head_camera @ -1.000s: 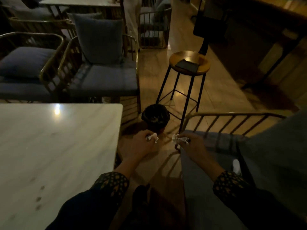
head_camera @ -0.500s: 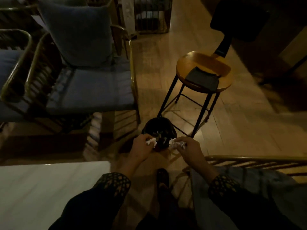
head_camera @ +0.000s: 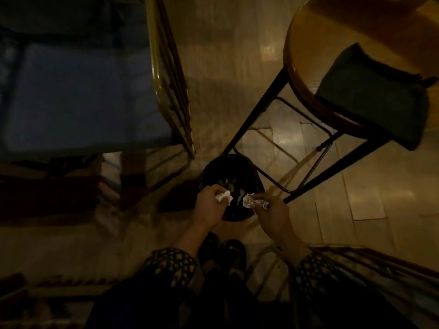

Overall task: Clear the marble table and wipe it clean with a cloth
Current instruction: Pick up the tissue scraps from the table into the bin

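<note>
- The left hand (head_camera: 209, 205) pinches a crumpled paper scrap (head_camera: 223, 197) in its fingers; the right hand (head_camera: 273, 216) grips another paper wad (head_camera: 250, 201).
- Both hang right above the black bin (head_camera: 231, 172) on the floor, unreleased.
- The marble surface is out of view; clearing looks nearly finished.
- Wiping remains: a dark cloth (head_camera: 373, 96) lies on the stool (head_camera: 306, 43).

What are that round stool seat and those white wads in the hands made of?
Stool seat: likely varnished wood, with warm brown sheen and visible grain. White wads: probably tissue paper, crumpled and matte, one gripped in each of the left hand and right hand.
</note>
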Demonstrator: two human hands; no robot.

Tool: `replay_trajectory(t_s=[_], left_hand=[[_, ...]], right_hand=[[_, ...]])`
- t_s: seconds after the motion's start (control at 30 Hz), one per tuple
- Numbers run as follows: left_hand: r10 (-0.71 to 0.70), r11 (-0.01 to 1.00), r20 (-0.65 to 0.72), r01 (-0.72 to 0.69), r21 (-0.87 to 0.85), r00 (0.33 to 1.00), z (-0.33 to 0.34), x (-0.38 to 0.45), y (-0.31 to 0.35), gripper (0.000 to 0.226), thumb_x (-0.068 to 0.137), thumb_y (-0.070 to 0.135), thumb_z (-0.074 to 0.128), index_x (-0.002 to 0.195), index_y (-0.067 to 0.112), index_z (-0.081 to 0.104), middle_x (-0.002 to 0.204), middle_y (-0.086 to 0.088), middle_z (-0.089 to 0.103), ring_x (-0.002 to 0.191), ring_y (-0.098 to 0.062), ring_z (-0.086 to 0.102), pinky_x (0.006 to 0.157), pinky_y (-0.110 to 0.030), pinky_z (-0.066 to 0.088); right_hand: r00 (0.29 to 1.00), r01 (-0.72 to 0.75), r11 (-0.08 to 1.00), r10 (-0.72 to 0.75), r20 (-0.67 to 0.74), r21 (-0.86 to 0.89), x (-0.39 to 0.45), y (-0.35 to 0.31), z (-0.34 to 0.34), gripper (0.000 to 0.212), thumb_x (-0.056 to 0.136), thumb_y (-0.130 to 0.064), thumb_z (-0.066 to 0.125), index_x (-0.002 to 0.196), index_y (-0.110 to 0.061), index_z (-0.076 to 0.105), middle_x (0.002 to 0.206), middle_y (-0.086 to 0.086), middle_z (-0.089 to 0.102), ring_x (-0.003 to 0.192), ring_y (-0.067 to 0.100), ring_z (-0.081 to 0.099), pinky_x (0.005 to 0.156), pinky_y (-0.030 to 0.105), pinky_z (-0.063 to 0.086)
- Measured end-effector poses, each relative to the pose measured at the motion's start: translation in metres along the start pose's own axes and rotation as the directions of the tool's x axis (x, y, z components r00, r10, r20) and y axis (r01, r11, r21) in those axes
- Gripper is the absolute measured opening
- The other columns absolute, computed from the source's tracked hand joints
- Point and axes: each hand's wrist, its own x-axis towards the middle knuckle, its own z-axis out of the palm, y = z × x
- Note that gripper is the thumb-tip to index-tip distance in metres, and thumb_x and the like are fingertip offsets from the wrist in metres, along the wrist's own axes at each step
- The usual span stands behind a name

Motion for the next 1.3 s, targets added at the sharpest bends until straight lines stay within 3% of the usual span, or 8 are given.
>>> replay_trajectory(t_s=[0.1, 0.27, 0.47, 0.77, 0.9, 1.07, 1.23, 1.3], left_hand=[[-0.016, 1.0, 0.051, 0.015, 0.023, 0.999, 0.02, 0.05, -0.016, 0.024, 0.091, 0.014, 0.062, 0.113, 0.006, 0.064, 0.119, -0.012, 0.061, 0.109, -0.026, 0.059, 0.087, -0.028, 0.047], [-0.047, 0.998, 0.157, 0.051, -0.023, 0.986, 0.039, 0.092, -0.05, 0.043, 0.087, 0.02, 0.068, 0.128, 0.015, 0.057, 0.132, -0.007, 0.055, 0.121, -0.024, 0.053, 0.095, -0.026, 0.042], [-0.1, 0.994, 0.127, 0.105, -0.039, 0.987, 0.017, 0.064, -0.054, 0.064, 0.085, 0.028, 0.071, 0.142, 0.021, 0.042, 0.146, -0.005, 0.041, 0.134, -0.023, 0.04, 0.106, -0.031, 0.036], [-0.088, 0.991, -0.125, 0.074, -0.114, 0.988, -0.081, -0.059, 0.005, 0.066, 0.084, 0.03, 0.072, 0.142, 0.015, 0.042, 0.144, -0.007, 0.044, 0.133, -0.021, 0.042, 0.101, -0.022, 0.032], [-0.068, 0.995, -0.358, 0.038, -0.09, 0.931, -0.123, -0.141, 0.012, 0.057, 0.084, 0.031, 0.072, 0.133, 0.012, 0.051, 0.132, -0.01, 0.054, 0.122, -0.024, 0.051, 0.096, -0.022, 0.037], [-0.156, 0.983, -0.606, 0.062, -0.174, 0.78, -0.167, -0.264, -0.016, 0.053, 0.085, 0.034, 0.067, 0.131, 0.015, 0.051, 0.128, 0.0, 0.05, 0.117, -0.016, 0.049, 0.1, -0.032, 0.043], [-0.33, 0.944, -0.775, 0.197, -0.265, 0.538, -0.176, -0.4, -0.077, 0.053, 0.089, 0.035, 0.063, 0.137, 0.017, 0.047, 0.137, -0.004, 0.05, 0.125, -0.023, 0.048, 0.103, -0.032, 0.038], [-0.37, 0.927, -0.813, 0.23, -0.294, 0.45, -0.165, -0.454, -0.104, 0.055, 0.089, 0.038, 0.065, 0.137, 0.019, 0.046, 0.139, -0.003, 0.048, 0.127, -0.021, 0.047, 0.104, -0.03, 0.037]], right_hand=[[1.0, -0.017, 0.997, 0.018, -0.018, 0.078, 0.048, 0.025, 0.027, 0.02, 0.092, 0.002, 0.06, 0.11, -0.002, 0.068, 0.111, 0.016, 0.066, 0.084, -0.002, 0.061, 0.08, 0.013, 0.051], [0.991, -0.091, 0.996, 0.09, 0.1, 0.007, 0.094, 0.048, 0.052, 0.05, 0.093, -0.01, 0.061, 0.141, -0.019, 0.048, 0.145, 0.003, 0.044, 0.132, 0.022, 0.044, 0.104, 0.03, 0.041], [0.986, -0.093, 0.995, 0.098, 0.132, -0.04, 0.082, 0.043, 0.043, 0.056, 0.09, -0.025, 0.066, 0.142, -0.031, 0.044, 0.147, 0.001, 0.041, 0.133, 0.021, 0.042, 0.107, 0.036, 0.042], [0.925, 0.315, 0.943, -0.279, 0.259, -0.108, -0.009, -0.101, 0.016, 0.05, 0.092, -0.027, 0.063, 0.139, -0.016, 0.048, 0.141, 0.009, 0.049, 0.129, 0.024, 0.045, 0.105, 0.036, 0.04], [0.811, 0.533, 0.837, -0.463, 0.358, -0.127, -0.072, -0.165, 0.015, 0.047, 0.091, -0.028, 0.063, 0.134, -0.01, 0.051, 0.135, 0.013, 0.053, 0.124, 0.026, 0.048, 0.104, 0.034, 0.039], [0.559, 0.789, 0.608, -0.651, 0.514, -0.09, -0.155, -0.237, 0.035, 0.05, 0.085, -0.032, 0.057, 0.124, -0.001, 0.06, 0.126, 0.019, 0.06, 0.114, 0.036, 0.057, 0.102, 0.043, 0.043], [0.312, 0.916, 0.401, -0.691, 0.652, -0.014, -0.257, -0.269, 0.1, 0.042, 0.092, -0.02, 0.062, 0.132, -0.012, 0.054, 0.132, 0.01, 0.055, 0.118, 0.019, 0.051, 0.095, 0.003, 0.021], [0.236, 0.929, 0.368, -0.675, 0.699, 0.043, -0.301, -0.264, 0.127, 0.041, 0.093, -0.023, 0.061, 0.133, -0.019, 0.053, 0.133, 0.0, 0.052, 0.117, 0.008, 0.046, 0.095, 0.007, 0.026]])
